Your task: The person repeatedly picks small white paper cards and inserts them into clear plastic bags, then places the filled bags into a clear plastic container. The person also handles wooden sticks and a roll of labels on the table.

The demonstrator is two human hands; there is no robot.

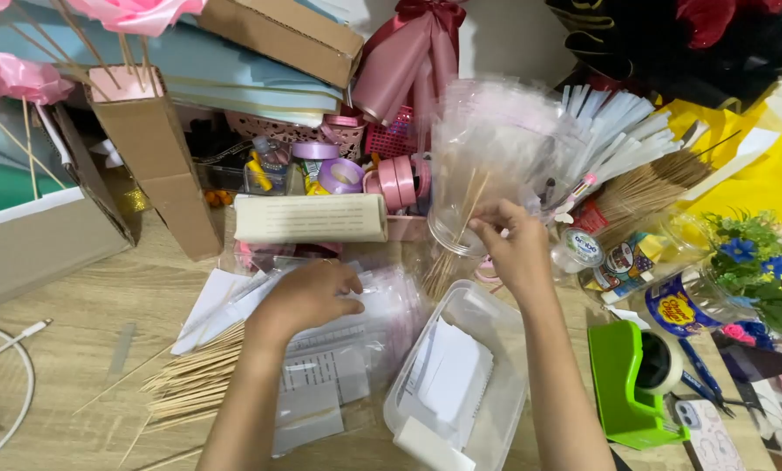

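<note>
Both hands work: the left hand [308,296] presses flat on clear plastic sleeves [382,305], while the right hand [513,249] pinches 1 wooden skewer [471,205] inside a cellophane cone [482,166]. Judging by this, wrapping is underway; seating the skewer calls for a steady, straight push.

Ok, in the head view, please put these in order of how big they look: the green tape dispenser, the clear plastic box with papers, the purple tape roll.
1. Clear plastic box, largest.
2. Green tape dispenser.
3. Purple tape roll, smallest; it lies farther from the camera, so its true size is unsure.
</note>
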